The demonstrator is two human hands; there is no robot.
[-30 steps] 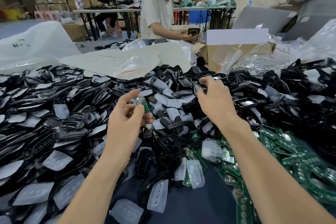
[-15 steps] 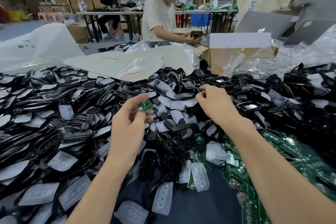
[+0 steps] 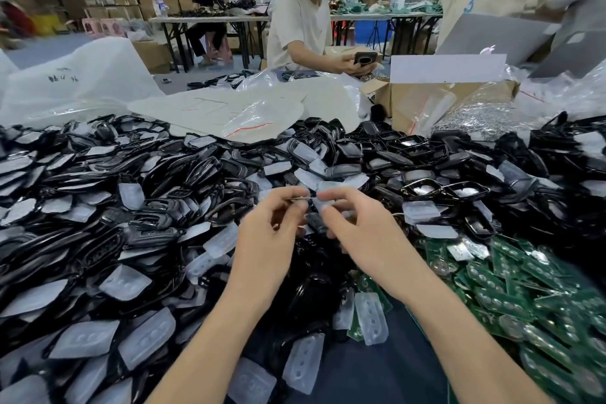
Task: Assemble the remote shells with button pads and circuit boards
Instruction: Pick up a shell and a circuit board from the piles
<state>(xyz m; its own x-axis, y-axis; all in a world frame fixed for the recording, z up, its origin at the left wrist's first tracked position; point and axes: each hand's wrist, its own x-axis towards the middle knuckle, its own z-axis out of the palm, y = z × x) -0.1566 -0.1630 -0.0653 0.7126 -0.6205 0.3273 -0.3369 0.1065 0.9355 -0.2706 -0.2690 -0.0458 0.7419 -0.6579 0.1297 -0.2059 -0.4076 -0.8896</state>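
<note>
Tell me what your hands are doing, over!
Left hand pinching small board, edge-on. Right hand curled beside it, grip unclear. Parts pile underneath.

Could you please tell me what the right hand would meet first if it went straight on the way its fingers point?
Most likely the thin flat piece, probably a circuit board seen edge-on, pinched in the left hand. The right hand has its fingertips aimed at it, though depth is unclear.
</note>
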